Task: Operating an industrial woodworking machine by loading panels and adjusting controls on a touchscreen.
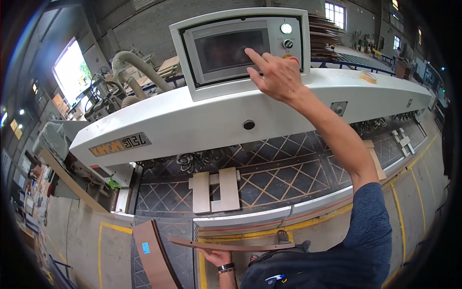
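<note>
My right hand (279, 77) reaches up to a dark touch screen (231, 50) in a pale framed control panel. Its index finger is stretched out, with the tip on or just in front of the glass, and the hand holds nothing. Low in the view, my left hand (217, 257) grips a long, slightly curved brown wooden strip (236, 246) from beneath, so some of its fingers are hidden. Small holes show along the strip. Just left of it stands a wider brown board (153, 250) with a blue sticker.
The panel stands on a long white machine beam (202, 113). Under it lies a dark bed (284, 173) with crossed strips, where pale wooden blocks (229, 188) rest. A lit round button (286, 29) and a rotary switch (288, 44) sit beside the screen. Yellow lines mark the floor.
</note>
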### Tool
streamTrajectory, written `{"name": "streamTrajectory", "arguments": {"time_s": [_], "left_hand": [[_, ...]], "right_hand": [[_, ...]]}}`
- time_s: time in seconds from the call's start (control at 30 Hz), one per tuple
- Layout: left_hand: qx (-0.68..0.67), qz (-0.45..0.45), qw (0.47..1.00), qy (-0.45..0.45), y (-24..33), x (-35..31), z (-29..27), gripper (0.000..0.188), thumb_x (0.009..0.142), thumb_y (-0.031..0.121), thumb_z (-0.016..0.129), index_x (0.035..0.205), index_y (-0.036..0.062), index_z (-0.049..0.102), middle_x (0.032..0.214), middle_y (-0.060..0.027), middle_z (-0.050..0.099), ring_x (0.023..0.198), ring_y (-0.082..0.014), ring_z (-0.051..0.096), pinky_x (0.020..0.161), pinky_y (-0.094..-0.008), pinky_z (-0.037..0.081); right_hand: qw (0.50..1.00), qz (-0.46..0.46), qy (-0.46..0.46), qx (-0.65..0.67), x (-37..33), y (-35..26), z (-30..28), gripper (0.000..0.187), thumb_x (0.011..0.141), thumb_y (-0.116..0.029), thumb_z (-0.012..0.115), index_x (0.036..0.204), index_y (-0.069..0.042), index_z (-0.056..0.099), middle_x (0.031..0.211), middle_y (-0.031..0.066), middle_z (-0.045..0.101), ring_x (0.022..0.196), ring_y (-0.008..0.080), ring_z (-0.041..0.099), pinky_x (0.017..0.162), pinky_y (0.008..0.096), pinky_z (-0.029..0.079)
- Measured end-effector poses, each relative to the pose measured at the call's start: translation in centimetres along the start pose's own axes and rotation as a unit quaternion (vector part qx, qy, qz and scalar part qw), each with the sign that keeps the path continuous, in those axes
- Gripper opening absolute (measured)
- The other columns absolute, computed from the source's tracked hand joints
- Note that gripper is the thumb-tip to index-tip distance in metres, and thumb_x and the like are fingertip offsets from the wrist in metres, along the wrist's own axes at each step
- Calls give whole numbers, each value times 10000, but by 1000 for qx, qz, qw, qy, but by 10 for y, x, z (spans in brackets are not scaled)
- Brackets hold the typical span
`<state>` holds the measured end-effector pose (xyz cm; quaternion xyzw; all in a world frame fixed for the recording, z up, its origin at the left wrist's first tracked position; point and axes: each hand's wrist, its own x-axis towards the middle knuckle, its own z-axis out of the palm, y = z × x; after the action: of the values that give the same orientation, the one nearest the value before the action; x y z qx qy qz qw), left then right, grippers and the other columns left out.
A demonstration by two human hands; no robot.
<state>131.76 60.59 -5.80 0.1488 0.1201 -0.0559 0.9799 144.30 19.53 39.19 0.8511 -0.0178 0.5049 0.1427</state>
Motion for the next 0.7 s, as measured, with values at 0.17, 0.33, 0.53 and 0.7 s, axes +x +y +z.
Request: {"name": "streamTrajectory", "arguments": {"time_s": [0.17,0.33,0.53,0.7], "left_hand": [[-18,-12,1000,7,6,-1,-5,729,969,674,461,1423,107,524,1456,-71,544,1303,-270,503,1152,-477,336],[-28,-14,999,-15,2,-2,-5,730,967,670,469,1427,105,520,1462,-74,539,1309,-269,497,1159,-473,325],[-47,-17,999,-14,6,-6,-20,736,969,672,463,1436,105,511,1478,-84,523,1330,-272,479,1164,-489,317],[-2,-14,1000,-21,15,-8,-38,866,866,742,573,1432,90,500,1491,-91,501,1353,-287,454,1169,-523,307]], "right_hand": [[998,-27,-14,48,-10,-12,0,409,933,-346,610,1293,-153,637,799,58,639,689,226,667,551,378,478],[999,-10,-40,15,8,-14,3,448,936,-351,597,1343,-162,589,801,76,649,690,252,674,558,397,493],[996,15,-85,-1,12,-27,2,505,941,-358,569,1406,-171,515,818,97,664,695,286,682,572,439,507],[994,5,-109,4,9,-32,0,528,941,-367,561,1426,-167,496,844,103,678,704,292,686,578,442,514]]}}
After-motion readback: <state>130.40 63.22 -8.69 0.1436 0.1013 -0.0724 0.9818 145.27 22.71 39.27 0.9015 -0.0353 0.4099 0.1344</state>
